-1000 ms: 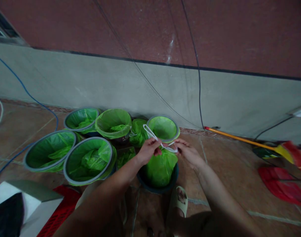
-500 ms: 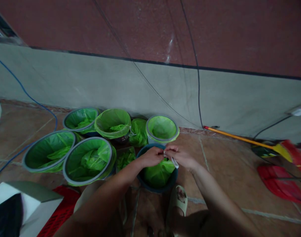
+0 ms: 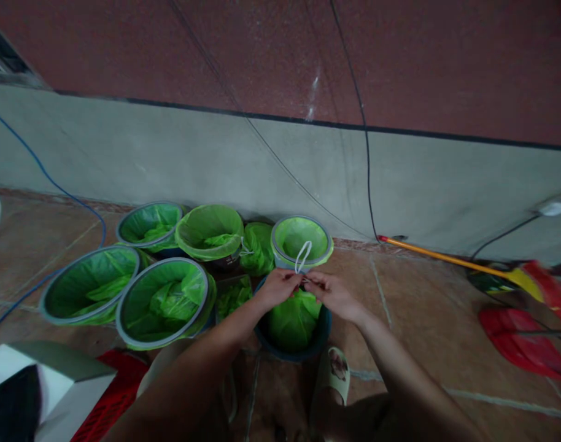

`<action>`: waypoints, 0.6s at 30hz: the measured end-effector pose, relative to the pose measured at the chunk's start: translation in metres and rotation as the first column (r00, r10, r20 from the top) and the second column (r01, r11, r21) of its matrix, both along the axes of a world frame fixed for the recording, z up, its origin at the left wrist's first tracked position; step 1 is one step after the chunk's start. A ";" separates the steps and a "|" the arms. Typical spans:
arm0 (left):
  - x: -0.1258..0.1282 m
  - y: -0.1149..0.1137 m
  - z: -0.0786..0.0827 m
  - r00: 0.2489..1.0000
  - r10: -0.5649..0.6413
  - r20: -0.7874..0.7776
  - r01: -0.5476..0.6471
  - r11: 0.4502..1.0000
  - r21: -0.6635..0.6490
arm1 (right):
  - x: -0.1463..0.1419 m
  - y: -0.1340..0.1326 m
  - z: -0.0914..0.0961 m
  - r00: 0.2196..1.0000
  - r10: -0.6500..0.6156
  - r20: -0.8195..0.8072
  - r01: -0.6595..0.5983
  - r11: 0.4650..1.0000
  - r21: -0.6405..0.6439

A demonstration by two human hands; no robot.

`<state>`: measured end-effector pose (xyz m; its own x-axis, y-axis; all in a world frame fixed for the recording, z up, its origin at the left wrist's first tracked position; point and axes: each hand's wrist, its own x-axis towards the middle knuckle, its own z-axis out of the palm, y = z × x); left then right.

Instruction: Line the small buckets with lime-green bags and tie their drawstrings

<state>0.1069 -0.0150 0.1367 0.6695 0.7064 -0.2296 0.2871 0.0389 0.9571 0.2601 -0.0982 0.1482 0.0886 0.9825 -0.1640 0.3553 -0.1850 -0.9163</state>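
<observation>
My left hand [image 3: 278, 286] and my right hand [image 3: 332, 293] meet above a dark blue bin [image 3: 293, 351] that holds a bulging green plastic bag [image 3: 293, 316]. Both hands pinch the bag's white drawstring [image 3: 302, 257], whose loop stands up between the fingertips. The gathered top of the bag is hidden under the fingers. A small grey-rimmed bin with a green liner [image 3: 301, 240] stands just behind my hands.
Several more bins with green liners [image 3: 163, 301] cluster to the left along a grey wall. A tied green bag [image 3: 258, 245] lies among them. A broom with an orange handle [image 3: 446, 260] and red dustpans [image 3: 524, 347] lie right. A slippered foot [image 3: 334, 372] is below.
The long white drawstring loops held apart a second ago have been drawn in; my hands came together over the bag, and one short loop now stands above them.
</observation>
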 end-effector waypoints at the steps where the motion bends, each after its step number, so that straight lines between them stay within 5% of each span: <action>1: 0.000 0.001 0.001 1.000 0.026 -0.012 -0.026 1.000 -0.015 | 0.001 -0.001 -0.002 0.999 0.005 0.037 -0.005 1.000 -0.002; 10: -0.003 0.006 0.002 0.984 0.094 0.154 -0.070 0.986 -0.152 | 0.000 -0.006 0.006 0.998 0.034 0.048 -0.022 0.975 -0.222; 14: -0.006 0.011 -0.003 0.991 0.029 0.132 -0.024 0.999 -0.035 | 0.004 -0.007 0.005 0.995 0.060 0.080 -0.039 0.970 -0.238; 18: -0.009 0.010 0.005 0.992 -0.043 0.122 0.025 0.989 0.147 | 0.010 -0.006 0.004 0.994 -0.008 0.110 0.016 0.997 -0.072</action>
